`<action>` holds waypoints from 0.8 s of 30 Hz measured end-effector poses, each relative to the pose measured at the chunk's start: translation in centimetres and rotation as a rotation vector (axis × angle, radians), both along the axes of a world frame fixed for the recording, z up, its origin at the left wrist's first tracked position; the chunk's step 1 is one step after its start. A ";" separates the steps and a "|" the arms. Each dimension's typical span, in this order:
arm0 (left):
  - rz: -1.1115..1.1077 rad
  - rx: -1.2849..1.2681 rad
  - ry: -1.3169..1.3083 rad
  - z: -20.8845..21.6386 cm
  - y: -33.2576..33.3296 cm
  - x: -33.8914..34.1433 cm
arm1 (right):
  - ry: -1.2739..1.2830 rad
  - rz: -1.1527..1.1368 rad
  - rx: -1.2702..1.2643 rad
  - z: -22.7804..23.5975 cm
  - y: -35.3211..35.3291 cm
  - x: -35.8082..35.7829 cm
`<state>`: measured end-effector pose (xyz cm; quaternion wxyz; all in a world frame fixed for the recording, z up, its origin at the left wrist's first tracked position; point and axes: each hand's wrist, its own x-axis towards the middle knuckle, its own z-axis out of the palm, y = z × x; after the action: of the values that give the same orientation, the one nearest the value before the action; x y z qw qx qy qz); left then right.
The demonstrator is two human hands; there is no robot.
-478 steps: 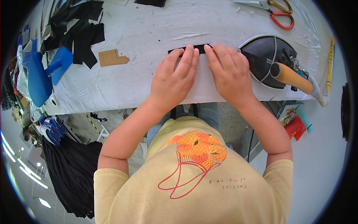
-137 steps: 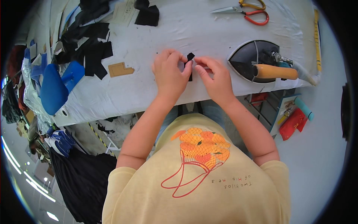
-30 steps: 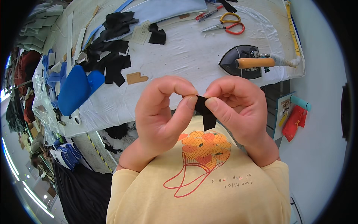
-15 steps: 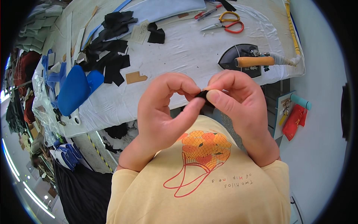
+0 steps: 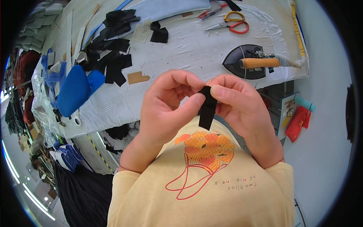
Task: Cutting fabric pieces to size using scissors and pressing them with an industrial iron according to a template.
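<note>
Your left hand (image 5: 166, 100) has its fingers curled and its thumb pressed to the left side of a narrow black fabric strip (image 5: 207, 111), while your right hand (image 5: 244, 102) pinches the top right of that strip between thumb and fingers. The strip is off the white cloth-covered tabletop (image 5: 181, 49), raised in front of your shirt by the near edge, with its squared lower end hanging free. To handle it well, keep both thumbs close together at the top, press evenly, and let neither side slip, since cloth this narrow probably twists easily; steady forearms should help. What your fingertips do behind the fabric is hidden, so check the back yourself. Beyond your hands, near the tabletop's near edge, lies a tan cardboard piece with a pointed end (image 5: 138, 77); toward the right edge sits a dark iron with an orange wooden handle (image 5: 249, 63). As for containers, crinkled clear plastic (image 5: 41, 90) hangs by the left edge, perhaps a bag, though its contents cannot be made out; below the right edge hangs a red pouch-like item (image 5: 298, 124), and whether it holds anything is not visible.
</note>
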<state>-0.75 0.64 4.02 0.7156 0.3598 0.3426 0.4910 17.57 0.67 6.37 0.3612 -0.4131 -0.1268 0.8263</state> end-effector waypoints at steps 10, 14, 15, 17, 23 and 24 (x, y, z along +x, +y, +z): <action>0.025 -0.046 -0.155 -0.1 0.2 -0.2 | 0.040 0.015 -0.003 -0.4 0.1 -0.1; 0.021 -0.085 -0.138 0.2 0.2 -0.2 | 0.031 0.011 0.013 -0.4 0.1 -0.1; 0.022 -0.097 -0.137 0.2 0.2 -0.2 | 0.029 0.004 0.020 -0.4 0.1 -0.1; 0.034 -0.035 -0.067 -0.3 0.3 -0.1 | 0.028 0.000 0.027 -0.3 0.3 -0.3; 0.032 -0.026 -0.088 -0.7 0.6 0.1 | -0.086 -0.034 0.089 -0.2 0.4 -0.6; 0.023 -0.071 -0.152 -0.6 0.6 0.1 | -0.125 -0.025 0.133 -0.3 0.4 -0.6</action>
<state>-0.69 1.28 3.40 0.7461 0.2920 0.3088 0.5126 17.01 1.08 6.10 0.3896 -0.4406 -0.1987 0.7839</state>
